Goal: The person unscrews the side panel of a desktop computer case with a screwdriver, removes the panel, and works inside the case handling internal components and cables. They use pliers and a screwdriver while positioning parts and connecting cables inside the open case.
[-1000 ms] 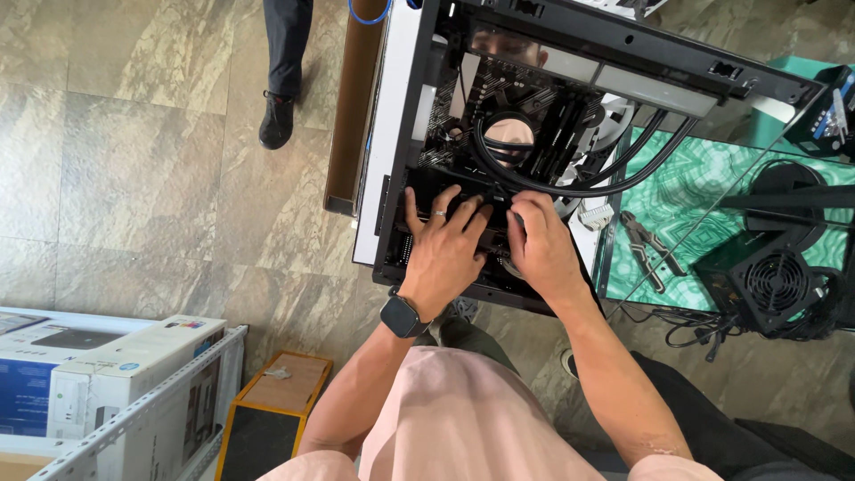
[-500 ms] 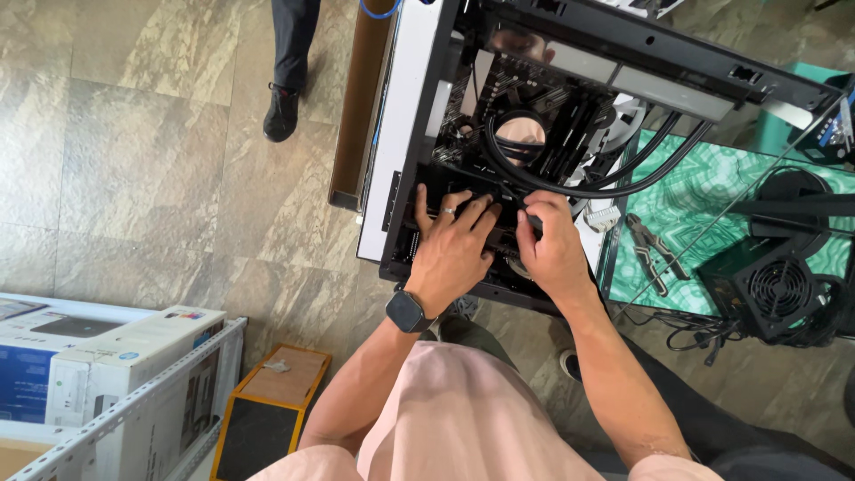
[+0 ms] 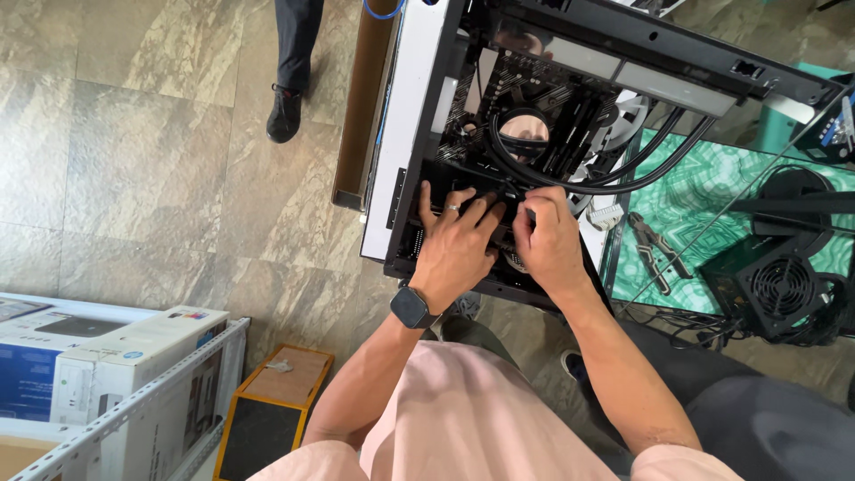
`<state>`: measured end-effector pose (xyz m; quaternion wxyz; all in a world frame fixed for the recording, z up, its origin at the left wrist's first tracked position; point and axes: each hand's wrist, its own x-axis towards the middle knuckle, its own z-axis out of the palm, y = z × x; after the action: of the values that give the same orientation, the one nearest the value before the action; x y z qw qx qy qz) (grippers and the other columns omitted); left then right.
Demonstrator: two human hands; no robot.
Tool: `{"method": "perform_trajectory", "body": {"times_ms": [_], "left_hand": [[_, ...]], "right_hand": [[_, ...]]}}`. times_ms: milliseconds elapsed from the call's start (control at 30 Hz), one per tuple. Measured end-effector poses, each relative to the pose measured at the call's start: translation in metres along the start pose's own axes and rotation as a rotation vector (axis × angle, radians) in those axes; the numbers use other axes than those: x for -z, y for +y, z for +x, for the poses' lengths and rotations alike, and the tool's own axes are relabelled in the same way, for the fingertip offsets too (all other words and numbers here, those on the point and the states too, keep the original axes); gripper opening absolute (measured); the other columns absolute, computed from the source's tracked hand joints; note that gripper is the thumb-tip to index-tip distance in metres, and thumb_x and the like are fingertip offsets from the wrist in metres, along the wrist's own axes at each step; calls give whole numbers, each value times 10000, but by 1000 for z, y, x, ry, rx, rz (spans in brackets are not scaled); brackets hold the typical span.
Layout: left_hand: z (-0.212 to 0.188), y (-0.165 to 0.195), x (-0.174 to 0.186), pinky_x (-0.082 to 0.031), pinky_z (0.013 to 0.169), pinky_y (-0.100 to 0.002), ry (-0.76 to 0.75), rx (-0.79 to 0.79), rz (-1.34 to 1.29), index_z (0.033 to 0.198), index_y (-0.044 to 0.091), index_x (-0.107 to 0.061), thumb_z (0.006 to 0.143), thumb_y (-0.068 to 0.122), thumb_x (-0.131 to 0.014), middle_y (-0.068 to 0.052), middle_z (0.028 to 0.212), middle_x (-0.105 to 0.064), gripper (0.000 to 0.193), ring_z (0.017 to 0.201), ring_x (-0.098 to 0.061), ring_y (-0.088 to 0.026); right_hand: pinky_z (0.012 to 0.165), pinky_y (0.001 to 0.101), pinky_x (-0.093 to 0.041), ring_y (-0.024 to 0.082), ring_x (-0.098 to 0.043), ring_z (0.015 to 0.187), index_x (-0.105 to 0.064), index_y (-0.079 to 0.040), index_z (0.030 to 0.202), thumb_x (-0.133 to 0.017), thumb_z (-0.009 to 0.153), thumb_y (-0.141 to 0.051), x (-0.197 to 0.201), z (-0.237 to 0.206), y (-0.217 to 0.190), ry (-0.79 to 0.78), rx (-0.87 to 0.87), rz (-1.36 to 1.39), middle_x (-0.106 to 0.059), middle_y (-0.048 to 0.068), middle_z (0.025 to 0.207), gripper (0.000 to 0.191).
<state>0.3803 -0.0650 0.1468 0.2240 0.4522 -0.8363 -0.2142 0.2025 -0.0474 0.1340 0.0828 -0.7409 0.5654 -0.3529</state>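
Down at 6 o'clock inside the computer case (image 3: 419, 107), both hands (image 3: 459, 245) (image 3: 548, 240) press flat, fingers spread, on a black card (image 3: 441, 178); uneven pressure could bend it.

Stuff I see around the work spot

Pliers (image 3: 657, 251) lie on a green mat (image 3: 712, 205), near a black power supply (image 3: 773, 287). Boxes (image 3: 85, 356) sit on a shelf, and someone's black shoe (image 3: 285, 116) stands on the floor.

We look down on an open black computer case (image 3: 499, 169), where our left hand (image 3: 459, 245) and right hand (image 3: 548, 240) press side by side on a dark component in its lower part. Black coolant tubes (image 3: 570, 183) loop just above our fingers. Pliers (image 3: 655, 249) lie on the green mat (image 3: 704, 205) to the right, near a black power supply (image 3: 770, 285).
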Motion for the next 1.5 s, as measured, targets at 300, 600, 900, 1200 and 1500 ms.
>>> {"method": "perform_trajectory", "body": {"times_ms": [300, 600, 900, 1200, 1500], "left_hand": [[-3, 3, -2, -132, 1204, -710, 25, -21, 15, 1295, 101, -663, 702, 204, -808, -55, 1366, -624, 619, 1331, -489, -303], [1, 17, -10, -115, 1180, -722, -3, 3, 55, 1272, 98, -667, 668, 204, -836, -39, 1339, -625, 635, 1303, -490, -288], [-3, 36, -26, -118, 1176, -713, 18, -12, 115, 1276, 64, -650, 687, 176, -808, -63, 1363, -600, 620, 1345, -465, -286], [-7, 47, -30, -114, 1179, -703, 31, -40, 70, 1275, 61, -669, 695, 193, -828, -74, 1362, -602, 617, 1341, -468, -294], [-14, 55, -30, -112, 1204, -665, 52, -13, 73, 1258, 71, -686, 674, 181, -834, -50, 1329, -634, 613, 1330, -489, -263]], "right_hand": [[802, 430, -554, 396, -665, 942, -516, 19, 1119, -698, 951, 72, 11, -9, 0, 97, -18, 80, -630, 211, 1112, 253], [707, 309, -582, 191, -598, 798, -469, -70, 1173, -643, 1135, -49, 155, -81, 65, 862, -205, 776, -616, 137, 1105, 179], [647, 292, -531, 166, -615, 739, -483, -130, 922, -710, 935, 53, 122, -178, 210, 921, -805, 1016, -605, 62, 844, 292], [937, 495, -445, 356, -530, 1113, -717, -133, 1129, -814, 811, -12, 102, -250, 244, 339, -818, -414, -574, 129, 1173, 354], [936, 547, -369, 424, -463, 1172, -657, -45, 1240, -781, 823, -20, 115, -230, 235, 414, -777, -486, -565, 176, 1251, 436]]}}
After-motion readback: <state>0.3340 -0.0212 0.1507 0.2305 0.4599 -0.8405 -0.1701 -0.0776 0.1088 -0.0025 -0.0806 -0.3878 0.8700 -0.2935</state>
